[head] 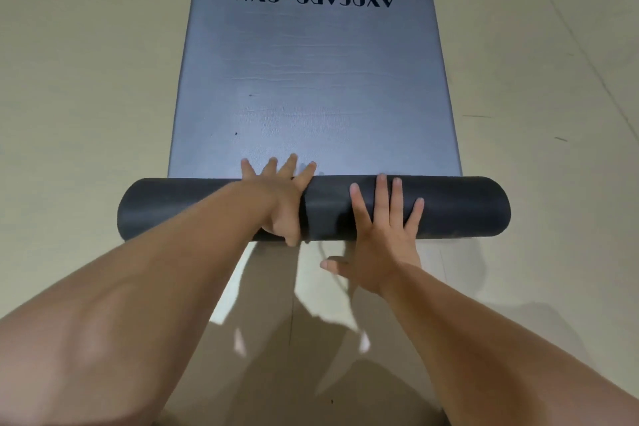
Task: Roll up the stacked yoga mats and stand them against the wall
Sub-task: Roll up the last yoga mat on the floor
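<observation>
i see a pale, smooth floor (86, 79) under a grey yoga mat (311, 79) printed "avocado · gym" at its far end. its near end is wound into a dark matte roll (466, 207) lying crosswise. the left hand (280, 197) drapes over the roll's middle, fingers spread; the right hand (383, 228) presses flat just beside it, fingers straight.

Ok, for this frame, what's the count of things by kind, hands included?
Yoga mats: 1, the grey-blue yoga mat with black lettering, its near end wound into a dark roll
Hands: 2, left hand and right hand, both pressing on the roll
Total: 3
</observation>
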Demonstrator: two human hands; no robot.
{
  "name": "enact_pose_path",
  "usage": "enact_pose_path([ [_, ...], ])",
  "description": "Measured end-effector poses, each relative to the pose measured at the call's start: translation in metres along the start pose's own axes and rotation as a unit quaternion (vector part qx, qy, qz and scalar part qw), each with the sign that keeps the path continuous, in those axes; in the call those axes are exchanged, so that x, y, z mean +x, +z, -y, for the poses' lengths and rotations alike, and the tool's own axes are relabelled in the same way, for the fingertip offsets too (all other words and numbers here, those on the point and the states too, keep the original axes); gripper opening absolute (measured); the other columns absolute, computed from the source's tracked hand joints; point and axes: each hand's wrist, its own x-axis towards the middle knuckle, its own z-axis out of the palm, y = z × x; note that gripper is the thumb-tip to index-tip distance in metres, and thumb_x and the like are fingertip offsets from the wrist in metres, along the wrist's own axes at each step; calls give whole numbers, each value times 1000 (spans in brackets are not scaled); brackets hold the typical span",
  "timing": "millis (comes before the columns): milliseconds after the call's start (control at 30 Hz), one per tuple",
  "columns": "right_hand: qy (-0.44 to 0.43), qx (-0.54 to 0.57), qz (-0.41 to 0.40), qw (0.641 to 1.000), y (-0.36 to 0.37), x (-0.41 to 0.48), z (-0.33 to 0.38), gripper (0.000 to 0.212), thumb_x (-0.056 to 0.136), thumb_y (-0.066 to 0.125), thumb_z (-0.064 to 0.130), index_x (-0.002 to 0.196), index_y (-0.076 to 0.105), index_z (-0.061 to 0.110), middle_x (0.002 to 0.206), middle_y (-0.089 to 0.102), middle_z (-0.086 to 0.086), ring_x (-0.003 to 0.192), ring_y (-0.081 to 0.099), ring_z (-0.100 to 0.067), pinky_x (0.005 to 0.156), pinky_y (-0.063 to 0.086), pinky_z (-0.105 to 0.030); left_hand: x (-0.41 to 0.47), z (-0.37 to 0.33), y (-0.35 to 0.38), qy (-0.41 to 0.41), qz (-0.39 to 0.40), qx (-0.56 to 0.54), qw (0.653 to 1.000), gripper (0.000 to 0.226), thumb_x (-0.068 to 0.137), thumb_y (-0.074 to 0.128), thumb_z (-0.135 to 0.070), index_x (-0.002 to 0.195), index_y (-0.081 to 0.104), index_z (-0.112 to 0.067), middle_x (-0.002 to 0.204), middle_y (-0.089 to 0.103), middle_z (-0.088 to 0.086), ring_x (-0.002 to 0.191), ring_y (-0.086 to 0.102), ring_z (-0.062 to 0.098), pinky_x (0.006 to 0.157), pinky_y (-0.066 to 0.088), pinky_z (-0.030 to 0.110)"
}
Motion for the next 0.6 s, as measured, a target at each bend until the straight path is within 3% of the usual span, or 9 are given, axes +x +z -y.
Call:
enact_pose_path([
  [100, -15, 5, -12, 1000, -21, 37, -4, 145, 59, 53, 102, 158, -28, 33, 166, -33, -16, 152, -32, -40, 119, -15, -69, -12, -25, 21, -25, -136, 14, 990, 132, 76, 63, -73, 156, -30, -24, 165, -31, 8, 153, -21, 39, 115, -7, 74],
  [167, -25, -2, 2, 1000, -41, 65, -8, 147, 57, 59, 100, 160, -22, 33, 170, -24, -15, 155, -26, -39, 121, -11, -69, -17, -41, 43, -38, -189, -7, 981, 120, 84, 52, -71, 157, -27, -18, 163, -35, 13, 150, -28, 42, 116, -7, 72],
  [233, -27, -22, 27, 999, -55, 88, -10, 148, 56, 60, 100, 161, -21, 34, 171, -21, -14, 156, -23, -39, 122, -8, -68, -14, -51, 65, -39, -192, -12, 980, 115, 88, 50, -65, 155, -30, -18, 157, -44, 16, 145, -36, 46, 116, -7, 71],
  [333, -40, -13, 15, 999, -59, 97, -11, 145, 58, 57, 100, 162, -20, 33, 170, -23, -14, 155, -26, -39, 122, -9, -68, 1, -48, 73, -38, -195, -14, 980, 124, 83, 54, -68, 151, -36, -17, 150, -53, 16, 139, -44, 47, 113, -7, 75],
  [467, -71, 0, -79, 994, -28, 64, -16, 129, 78, 68, 77, 164, -12, 26, 170, -22, -16, 156, -26, -36, 123, -11, -65, 30, -28, 38, -21, -183, -25, 983, 148, 66, 67, -80, 151, -36, -19, 156, -46, 13, 143, -41, 44, 111, -9, 78],
  [600, -40, -27, -82, 995, -12, 61, -11, 136, 73, 81, 64, 161, -14, 25, 170, -20, -19, 156, -23, -40, 121, -11, -66, 51, -7, -2, -6, -169, -26, 985, 159, 55, 77, -82, 153, -33, -21, 162, -38, 10, 148, -34, 41, 112, -9, 77],
])
